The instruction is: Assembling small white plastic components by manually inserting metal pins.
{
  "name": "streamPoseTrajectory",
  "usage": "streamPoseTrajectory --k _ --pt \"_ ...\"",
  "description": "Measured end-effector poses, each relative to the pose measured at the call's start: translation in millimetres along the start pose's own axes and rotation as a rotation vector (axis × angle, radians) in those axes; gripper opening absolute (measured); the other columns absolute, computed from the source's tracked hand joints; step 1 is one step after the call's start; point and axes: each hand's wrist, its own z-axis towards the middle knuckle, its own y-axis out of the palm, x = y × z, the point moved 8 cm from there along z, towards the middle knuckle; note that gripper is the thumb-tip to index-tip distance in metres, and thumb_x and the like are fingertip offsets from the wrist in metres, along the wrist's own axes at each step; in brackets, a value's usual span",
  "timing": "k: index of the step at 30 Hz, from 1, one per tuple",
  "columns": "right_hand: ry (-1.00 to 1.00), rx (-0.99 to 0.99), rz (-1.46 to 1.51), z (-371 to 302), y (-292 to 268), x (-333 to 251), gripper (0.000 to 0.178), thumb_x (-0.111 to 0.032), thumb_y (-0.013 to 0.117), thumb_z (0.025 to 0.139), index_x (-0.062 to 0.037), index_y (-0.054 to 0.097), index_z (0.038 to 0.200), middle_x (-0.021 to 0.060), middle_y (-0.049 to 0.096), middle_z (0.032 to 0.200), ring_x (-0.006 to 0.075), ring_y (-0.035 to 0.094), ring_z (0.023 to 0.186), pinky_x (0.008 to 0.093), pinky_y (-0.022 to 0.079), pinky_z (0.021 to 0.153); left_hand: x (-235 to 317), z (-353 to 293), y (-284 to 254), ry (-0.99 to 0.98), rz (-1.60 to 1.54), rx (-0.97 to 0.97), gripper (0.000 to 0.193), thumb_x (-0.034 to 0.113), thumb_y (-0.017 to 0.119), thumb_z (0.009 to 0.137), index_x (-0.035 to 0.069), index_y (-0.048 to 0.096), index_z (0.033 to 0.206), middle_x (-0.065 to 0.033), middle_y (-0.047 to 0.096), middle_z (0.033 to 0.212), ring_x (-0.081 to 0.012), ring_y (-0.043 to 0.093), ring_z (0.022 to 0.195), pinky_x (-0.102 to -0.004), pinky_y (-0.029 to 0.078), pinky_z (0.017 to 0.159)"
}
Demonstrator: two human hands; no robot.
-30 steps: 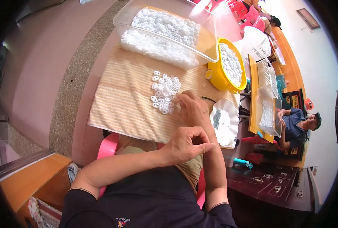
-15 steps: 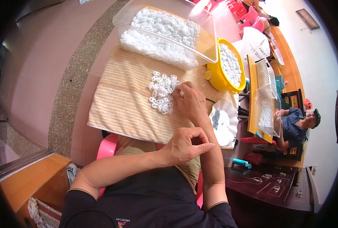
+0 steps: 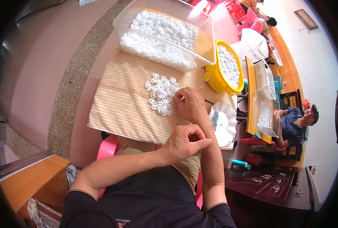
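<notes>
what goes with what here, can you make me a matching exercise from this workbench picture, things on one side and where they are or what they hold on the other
Things:
1. clear plastic bin
2. yellow bowl
3. right hand
4. left hand

Places or states:
a. closed into a loose fist near the body, above the lap
b. far end of the striped mat, heaped with small white parts
c. fingertips at the loose pile of white rings on the mat
d. right of the mat's far end, filled with white pieces

Pairs: 1-b, 2-d, 3-c, 4-a
</notes>
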Motion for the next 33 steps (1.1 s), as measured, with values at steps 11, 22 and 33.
streamPoseTrajectory --k 11,22,33 --pt "0.051 0.059 0.718 -30 -18 24 0.015 -0.001 0.066 0.083 0.0003 0.065 0.099 0.0009 0.062 0.076 0.0054 0.052 0.064 0.0213 0.042 0.056 -6 12 -46 -0.076 -0.095 0.315 0.013 0.013 0.067 0.088 0.003 0.061 0.082 0.0023 0.059 0.070 -0.0029 0.052 0.063 -0.0183 0.042 0.057" --pt "-0.060 -0.004 0.878 -51 -62 -11 0.016 -0.001 0.063 0.088 0.0039 0.066 0.103 0.0044 0.062 0.087 0.0095 0.058 0.072 0.0224 0.049 0.060 -10 25 -57 -0.095 -0.377 0.309 0.015 0.011 0.066 0.089 0.000 0.059 0.097 -0.0058 0.066 0.084 -0.0097 0.063 0.072 -0.0226 0.054 0.067" --pt "0.178 0.068 0.886 -55 -51 18 0.018 -0.005 0.066 0.086 0.0041 0.065 0.101 0.0043 0.065 0.078 0.0080 0.058 0.067 0.0225 0.048 0.061 -15 25 -53 -0.190 -0.469 0.240 0.017 0.010 0.064 0.090 0.002 0.059 0.105 -0.0051 0.065 0.089 -0.0121 0.064 0.079 -0.0259 0.055 0.075"
